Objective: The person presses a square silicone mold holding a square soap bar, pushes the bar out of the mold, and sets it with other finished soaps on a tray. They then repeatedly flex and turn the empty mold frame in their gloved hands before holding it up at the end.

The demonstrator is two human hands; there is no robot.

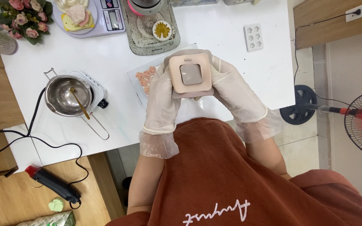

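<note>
Both my hands wear thin white gloves and together hold a square, pale pink silicone mould point(190, 74) up above the white table point(231, 33). A grey square block sits in the mould's middle. My left hand point(163, 100) grips the mould's left side and my right hand point(234, 91) grips its right side. Beneath the mould, partly hidden, lies a clear sheet with several small pink rose shapes point(146, 77) on it.
A steel pot with a gold spoon point(68, 96) sits on a small white hotplate at the left. Further back are a scale, a grey tray with a yellow flower disc point(161, 29), a small white mould point(253, 37) and flowers. A black heat gun point(55, 184) lies on a wooden surface. A fan stands on the right.
</note>
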